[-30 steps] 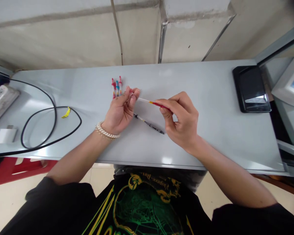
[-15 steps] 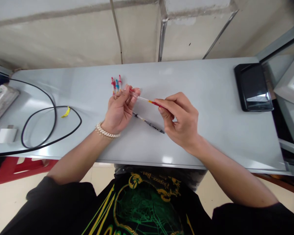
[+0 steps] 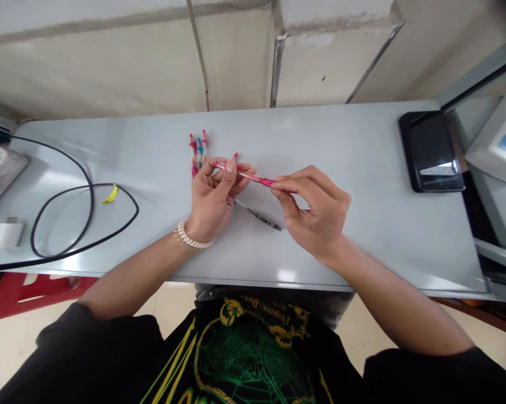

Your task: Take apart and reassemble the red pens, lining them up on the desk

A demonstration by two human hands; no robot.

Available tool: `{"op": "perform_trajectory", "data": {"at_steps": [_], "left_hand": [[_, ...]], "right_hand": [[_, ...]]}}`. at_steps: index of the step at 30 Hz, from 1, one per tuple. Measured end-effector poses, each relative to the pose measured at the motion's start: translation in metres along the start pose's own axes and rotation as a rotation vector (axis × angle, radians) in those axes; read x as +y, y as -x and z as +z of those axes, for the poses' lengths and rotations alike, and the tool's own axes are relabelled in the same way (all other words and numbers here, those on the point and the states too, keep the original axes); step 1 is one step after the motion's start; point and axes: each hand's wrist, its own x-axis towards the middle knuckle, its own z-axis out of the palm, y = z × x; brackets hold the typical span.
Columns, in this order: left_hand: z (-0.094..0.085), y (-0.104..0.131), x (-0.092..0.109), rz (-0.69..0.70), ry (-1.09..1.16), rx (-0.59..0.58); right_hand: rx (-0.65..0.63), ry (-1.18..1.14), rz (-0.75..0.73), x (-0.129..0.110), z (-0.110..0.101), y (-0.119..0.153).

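Observation:
A pink-red pen (image 3: 255,178) with a clear barrel is held between both hands above the table. My left hand (image 3: 214,196) pinches its left end between thumb and fingers. The fingertips of my right hand (image 3: 314,210) grip its darker pink right end. Behind my left fingers, a small red tip (image 3: 235,156) of something else shows; the rest is hidden. A black pen with a clear part (image 3: 263,219) lies on the table between my hands, its left end near my left hand. Beyond my left hand lie several pens with red and blue ends (image 3: 199,148).
The grey-white table (image 3: 375,235) meets a wall at the back. At the left are a looped black cable (image 3: 92,207) with a yellow tag, a white adapter (image 3: 5,234) and a power strip (image 3: 3,174). A black device (image 3: 432,151) lies at the right.
The pen's clear barrel now reaches close to its pink right end, where a thin clear and orange length showed before. My left thumb has moved onto the barrel, and my right hand has shifted slightly right.

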Motion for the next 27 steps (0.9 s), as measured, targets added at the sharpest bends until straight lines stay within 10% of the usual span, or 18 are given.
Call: {"op": "perform_trajectory", "data": {"at_steps": [5, 10, 27], "left_hand": [[0.000, 0.001, 0.000, 0.022, 0.020, -0.003], [0.000, -0.001, 0.000, 0.029, 0.038, 0.043], [0.000, -0.003, 0.005, 0.090, 0.030, 0.052]], "right_hand": [[-0.152, -0.163, 0.274, -0.001, -0.001, 0.001], [-0.114, -0.097, 0.117, 0.001, -0.004, -0.004], [-0.163, -0.105, 0.250, 0.001, -0.012, -0.008]]}}
